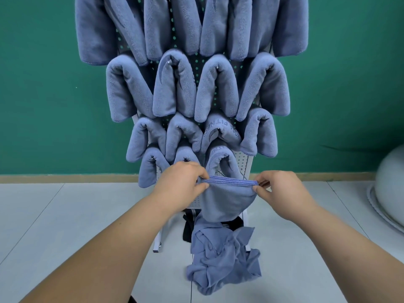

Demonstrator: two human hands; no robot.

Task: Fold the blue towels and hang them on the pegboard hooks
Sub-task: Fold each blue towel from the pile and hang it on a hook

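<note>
Both hands pinch a folded blue towel (227,200) by its top corners, left hand (181,182) and right hand (282,189), stretching the edge taut before the pegboard (242,165), likely to drape it over a free hook. More towels (223,256) lie on the floor (65,226).

The left grip (183,182) and right grip (282,191) pinch a folded blue towel (227,202) by the two ends of its top edge, stretched level between them. Above and beyond the grips, folded towels (175,88) hang in rows on the white pegboard (243,162). Below the grips, a crumpled towel heap (225,259) lies on the floor (65,226).
</note>
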